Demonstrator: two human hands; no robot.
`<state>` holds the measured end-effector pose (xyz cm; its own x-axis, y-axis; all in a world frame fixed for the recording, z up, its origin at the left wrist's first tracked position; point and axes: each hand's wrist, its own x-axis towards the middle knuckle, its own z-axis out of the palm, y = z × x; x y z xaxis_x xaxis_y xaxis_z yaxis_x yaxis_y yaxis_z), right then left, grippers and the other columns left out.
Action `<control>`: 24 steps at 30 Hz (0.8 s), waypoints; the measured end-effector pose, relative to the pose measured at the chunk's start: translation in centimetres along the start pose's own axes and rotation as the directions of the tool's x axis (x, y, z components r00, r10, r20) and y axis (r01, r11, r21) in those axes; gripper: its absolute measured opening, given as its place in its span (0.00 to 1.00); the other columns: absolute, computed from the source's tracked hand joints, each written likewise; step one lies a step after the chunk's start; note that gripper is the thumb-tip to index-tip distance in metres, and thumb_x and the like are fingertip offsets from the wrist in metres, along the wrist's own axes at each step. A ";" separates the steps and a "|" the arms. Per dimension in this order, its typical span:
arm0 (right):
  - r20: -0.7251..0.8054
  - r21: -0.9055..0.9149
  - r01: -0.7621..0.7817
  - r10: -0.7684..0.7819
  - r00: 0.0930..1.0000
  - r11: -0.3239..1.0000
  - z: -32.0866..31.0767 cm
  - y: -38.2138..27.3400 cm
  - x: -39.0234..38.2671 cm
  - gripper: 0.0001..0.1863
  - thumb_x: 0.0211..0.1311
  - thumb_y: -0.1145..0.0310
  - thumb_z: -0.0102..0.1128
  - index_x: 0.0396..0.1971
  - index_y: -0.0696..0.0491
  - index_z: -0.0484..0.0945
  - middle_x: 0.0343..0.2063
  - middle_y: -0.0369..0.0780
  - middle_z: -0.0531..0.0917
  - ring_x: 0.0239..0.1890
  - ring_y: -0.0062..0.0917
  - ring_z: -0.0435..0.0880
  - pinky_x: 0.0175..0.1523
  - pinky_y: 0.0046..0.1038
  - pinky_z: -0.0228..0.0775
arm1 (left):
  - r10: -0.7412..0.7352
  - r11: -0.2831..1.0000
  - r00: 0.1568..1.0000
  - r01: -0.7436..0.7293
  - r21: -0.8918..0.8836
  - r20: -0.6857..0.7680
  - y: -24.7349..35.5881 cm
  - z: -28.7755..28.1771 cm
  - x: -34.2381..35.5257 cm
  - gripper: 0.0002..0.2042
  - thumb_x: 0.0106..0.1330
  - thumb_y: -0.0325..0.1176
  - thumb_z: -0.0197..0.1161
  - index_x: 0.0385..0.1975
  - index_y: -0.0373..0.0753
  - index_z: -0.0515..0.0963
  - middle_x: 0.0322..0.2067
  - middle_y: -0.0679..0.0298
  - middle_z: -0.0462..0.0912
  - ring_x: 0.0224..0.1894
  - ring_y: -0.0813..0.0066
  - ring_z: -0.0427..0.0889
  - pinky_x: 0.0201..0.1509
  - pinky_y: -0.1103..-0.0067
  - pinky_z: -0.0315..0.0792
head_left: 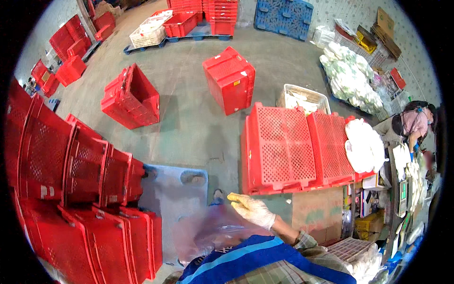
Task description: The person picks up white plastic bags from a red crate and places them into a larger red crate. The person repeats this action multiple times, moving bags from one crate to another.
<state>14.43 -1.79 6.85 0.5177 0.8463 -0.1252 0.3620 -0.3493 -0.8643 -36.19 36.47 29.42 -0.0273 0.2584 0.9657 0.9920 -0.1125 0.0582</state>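
My right hand (255, 211), in a white glove with yellowed fingertips, is held in front of my body at the lower middle. Its fingers point left, loosely stretched, and nothing shows in them. Just beyond it stand red perforated crates (279, 146) with their slatted faces up. Left of the hand, a blurred, see-through plastic sheet or bag (201, 232) hangs by my blue apron (236, 260); what holds it cannot be made out. My left hand does not show.
Tall stacks of red crates (42, 142) rise at left beside a blue pallet (182, 199). Two single red crates (130, 97) (230, 80) stand on the floor ahead. White bags (350, 75) are heaped at right. A person (416, 120) bends at a cluttered table (402, 189).
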 end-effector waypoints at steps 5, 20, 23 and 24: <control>0.297 -0.060 -0.168 0.178 0.938 0.984 -1.0 -1.1 9.5 0.36 0.67 0.47 0.46 0.70 0.46 0.49 0.52 0.51 0.76 0.52 0.42 0.78 0.55 0.35 0.70 | 0.010 0.872 0.869 0.235 -0.430 0.495 19.5 0.9 -16.0 0.15 0.67 0.43 0.55 0.35 0.36 0.80 0.20 0.55 0.75 0.20 0.56 0.72 0.24 0.62 0.65; 0.501 -0.299 -0.034 0.187 0.845 0.954 -6.3 0.7 39.1 0.31 0.68 0.47 0.41 0.63 0.51 0.64 0.58 0.49 0.72 0.60 0.42 0.70 0.64 0.34 0.60 | 0.212 0.701 -0.292 0.710 0.063 0.933 40.3 8.7 -24.6 0.15 0.68 0.40 0.53 0.45 0.36 0.76 0.35 0.56 0.75 0.36 0.61 0.72 0.41 0.66 0.64; 0.466 -0.323 -0.011 0.169 0.868 0.946 -7.4 6.1 45.7 0.30 0.67 0.48 0.40 0.60 0.52 0.68 0.57 0.48 0.74 0.59 0.42 0.72 0.63 0.34 0.62 | 0.170 0.704 -0.382 0.692 0.159 0.908 43.9 12.9 -24.0 0.16 0.68 0.40 0.52 0.47 0.36 0.75 0.38 0.56 0.75 0.40 0.62 0.72 0.44 0.67 0.64; 0.455 -0.315 -0.018 0.168 0.874 0.949 -8.1 8.0 48.1 0.30 0.65 0.47 0.42 0.58 0.54 0.71 0.56 0.47 0.74 0.59 0.41 0.72 0.63 0.36 0.62 | 0.154 0.707 -0.402 0.683 0.184 0.903 45.3 14.4 -23.7 0.16 0.68 0.39 0.52 0.48 0.36 0.75 0.39 0.56 0.75 0.41 0.62 0.72 0.45 0.67 0.63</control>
<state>48.48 32.86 -2.12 0.1606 0.8646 -0.4760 0.5785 -0.4732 -0.6644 11.14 39.07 5.54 0.2752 0.7449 -0.6077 0.7050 0.2734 0.6543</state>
